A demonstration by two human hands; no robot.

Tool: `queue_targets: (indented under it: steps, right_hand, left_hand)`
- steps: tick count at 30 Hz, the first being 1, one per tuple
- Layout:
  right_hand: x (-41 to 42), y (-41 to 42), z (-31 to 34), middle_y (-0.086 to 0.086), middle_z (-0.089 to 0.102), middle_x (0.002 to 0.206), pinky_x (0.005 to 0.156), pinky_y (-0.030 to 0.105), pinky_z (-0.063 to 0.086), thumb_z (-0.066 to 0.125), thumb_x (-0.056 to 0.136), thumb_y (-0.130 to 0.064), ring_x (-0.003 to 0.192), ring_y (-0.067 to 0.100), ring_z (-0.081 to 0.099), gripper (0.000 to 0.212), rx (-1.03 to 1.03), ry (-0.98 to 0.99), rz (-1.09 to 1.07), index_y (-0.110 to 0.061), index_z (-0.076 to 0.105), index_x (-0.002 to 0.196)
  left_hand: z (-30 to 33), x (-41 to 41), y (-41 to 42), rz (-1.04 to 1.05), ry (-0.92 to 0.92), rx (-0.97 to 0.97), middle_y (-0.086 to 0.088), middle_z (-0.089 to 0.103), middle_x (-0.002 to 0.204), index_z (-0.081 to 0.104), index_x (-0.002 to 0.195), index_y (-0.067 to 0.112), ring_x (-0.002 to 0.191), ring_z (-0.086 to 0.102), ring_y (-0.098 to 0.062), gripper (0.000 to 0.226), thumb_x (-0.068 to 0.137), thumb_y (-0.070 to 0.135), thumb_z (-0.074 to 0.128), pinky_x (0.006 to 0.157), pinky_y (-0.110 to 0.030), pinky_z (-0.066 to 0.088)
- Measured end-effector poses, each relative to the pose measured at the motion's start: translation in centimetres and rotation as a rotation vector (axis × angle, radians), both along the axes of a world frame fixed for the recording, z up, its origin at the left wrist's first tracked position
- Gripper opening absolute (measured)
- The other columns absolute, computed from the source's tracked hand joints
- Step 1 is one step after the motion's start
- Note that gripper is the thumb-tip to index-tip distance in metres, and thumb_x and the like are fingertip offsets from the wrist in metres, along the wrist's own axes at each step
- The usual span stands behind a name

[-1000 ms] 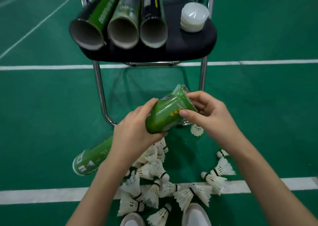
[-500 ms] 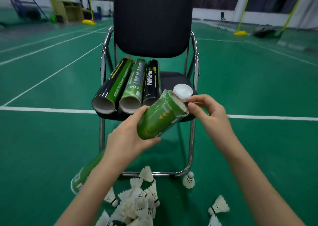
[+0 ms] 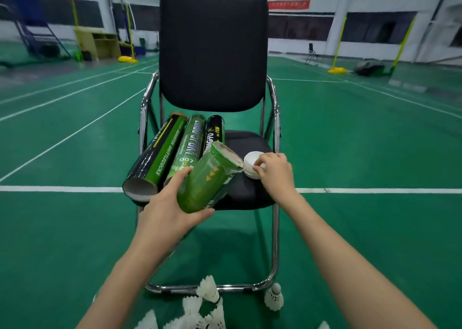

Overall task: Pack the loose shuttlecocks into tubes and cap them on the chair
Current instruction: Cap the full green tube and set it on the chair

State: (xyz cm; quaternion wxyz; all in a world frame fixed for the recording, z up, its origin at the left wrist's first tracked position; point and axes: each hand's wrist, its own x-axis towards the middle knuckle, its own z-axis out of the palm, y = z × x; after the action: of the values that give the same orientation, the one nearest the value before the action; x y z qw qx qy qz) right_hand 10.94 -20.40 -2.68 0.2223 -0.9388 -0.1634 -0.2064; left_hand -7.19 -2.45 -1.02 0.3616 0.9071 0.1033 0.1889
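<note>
My left hand (image 3: 166, 209) grips a light green shuttlecock tube (image 3: 207, 177), held tilted over the front of the black chair seat (image 3: 246, 193) with its open top pointing up and right. My right hand (image 3: 275, 172) rests on the stack of white caps (image 3: 251, 162) on the seat's right side, fingers pinching the top cap. Three open tubes lie side by side on the seat's left: a black-and-green one (image 3: 155, 161), a green one (image 3: 188, 146) and a black one (image 3: 213, 133). Loose white shuttlecocks (image 3: 200, 308) lie on the floor below.
The chair has a tall black backrest (image 3: 212, 51) and chrome arms and legs (image 3: 275, 228). One shuttlecock (image 3: 274, 297) stands by the chair's right front leg. Green court floor with white lines (image 3: 375, 191) lies all around; yellow net posts stand far behind.
The view has lifted from the floor pile up to the chair. My left hand carried the tube up over the seat, and my right hand left the tube's mouth and reached the caps.
</note>
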Motion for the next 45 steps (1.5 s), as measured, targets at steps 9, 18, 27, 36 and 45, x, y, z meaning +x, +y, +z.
queue_targets:
  steps: [9,18,27,36,45]
  right_hand:
    - [-3.8,-0.4,3.9,0.000,0.064,0.105,0.081,0.026,0.034,0.056,0.089,-0.015,0.103,0.019,0.050,0.006,0.448,0.024,0.170,-0.016,0.060,0.084]
    - [-14.0,-1.0,9.2,-0.016,0.052,0.129,0.106,0.036,0.036,0.056,0.089,-0.021,0.120,0.002,0.048,0.013,0.661,0.167,0.527,-0.027,0.055,0.078]
    - [-18.0,-1.6,10.4,0.021,0.057,0.118,0.088,0.051,0.044,0.047,0.094,-0.027,0.107,0.039,0.052,0.013,0.329,0.215,0.538,-0.030,0.042,0.082]
    - [-19.6,-2.7,11.1,-0.010,0.033,0.143,0.096,0.023,0.026,0.049,0.094,-0.018,0.130,0.007,0.029,0.006,0.263,0.265,0.574,-0.019,0.046,0.089]
    - [-19.8,-2.0,10.2,-0.020,0.040,0.134,0.094,0.020,0.033,0.077,0.070,-0.037,0.121,0.001,0.038,0.074,0.389,0.359,0.554,-0.037,0.036,0.132]
  left_hand:
    - [-0.5,-0.1,-0.1,-0.012,-0.009,-0.032,0.013,0.055,0.110,0.035,0.132,0.045,0.108,0.056,-0.019,0.085,0.061,0.044,0.082,0.084,-0.034,0.046]
    - [0.7,-2.8,-1.3,-0.044,-0.015,-0.045,0.017,0.055,0.107,0.035,0.130,0.046,0.104,0.057,-0.014,0.084,0.061,0.045,0.083,0.086,-0.035,0.048]
    - [1.0,-5.7,-2.6,-0.070,0.004,-0.107,0.012,0.063,0.108,0.031,0.120,0.056,0.099,0.061,-0.017,0.082,0.049,0.062,0.073,0.087,-0.040,0.050]
    - [0.7,-7.2,-2.9,-0.095,0.023,-0.150,0.011,0.064,0.105,0.031,0.117,0.058,0.097,0.063,-0.016,0.082,0.046,0.066,0.072,0.087,-0.040,0.051]
    - [0.8,-7.7,-3.4,-0.102,0.016,-0.162,0.012,0.062,0.100,0.031,0.115,0.059,0.094,0.062,-0.016,0.079,0.048,0.061,0.074,0.085,-0.041,0.051]
